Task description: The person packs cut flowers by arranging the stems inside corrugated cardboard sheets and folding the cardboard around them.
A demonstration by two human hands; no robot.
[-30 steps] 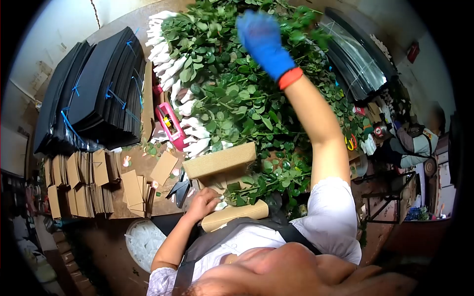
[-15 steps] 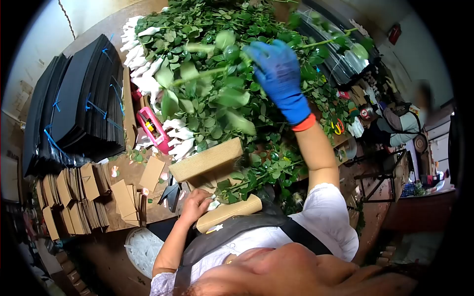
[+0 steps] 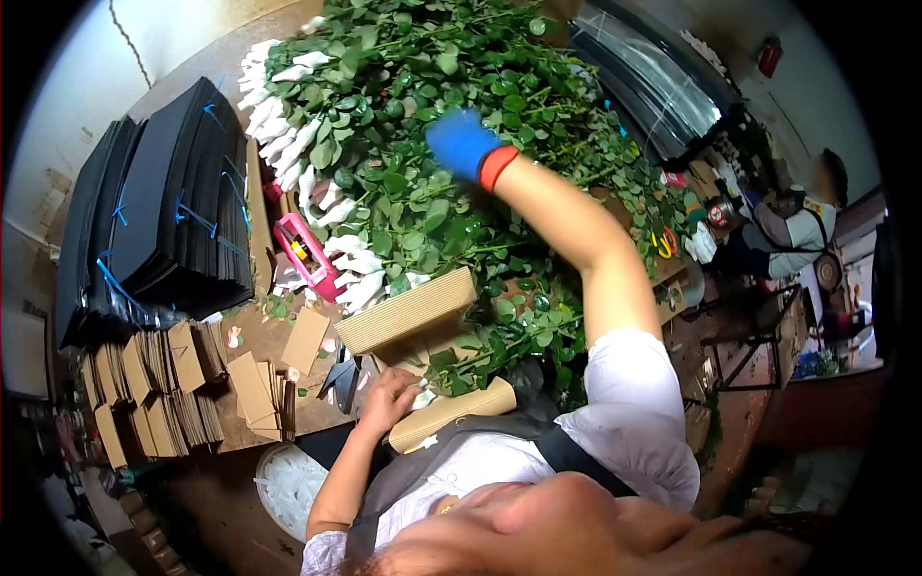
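Note:
My bare left hand [image 3: 388,401] rests with curled fingers at the left end of a folded corrugated cardboard wrap [image 3: 453,415]. A white-covered flower head [image 3: 424,396] lies against its fingertips; what the fingers grip is hidden. Leafy stems [image 3: 523,338] lie inside the wrap, between its near flap and its raised far flap [image 3: 407,309]. My right hand [image 3: 459,144], in a blue glove with a red cuff, is over a large heap of leafy flower stems [image 3: 413,206]. Motion blurs its fingers. White-covered heads [image 3: 279,134] line the heap's left side.
Stacks of black sheets [image 3: 178,197] tied with blue string stand at the left. A pink tool [image 3: 305,254] lies beside the heap. Small cardboard pieces [image 3: 154,394] stand in rows near the front edge. Orange-yellow scissors [image 3: 665,242] lie right. A co-worker [image 3: 795,230] is farther right.
My right hand has moved left and slightly down over the heap. The leafy stem that was raised and blurred near it is no longer seen lifted. My left hand stays at the wrap.

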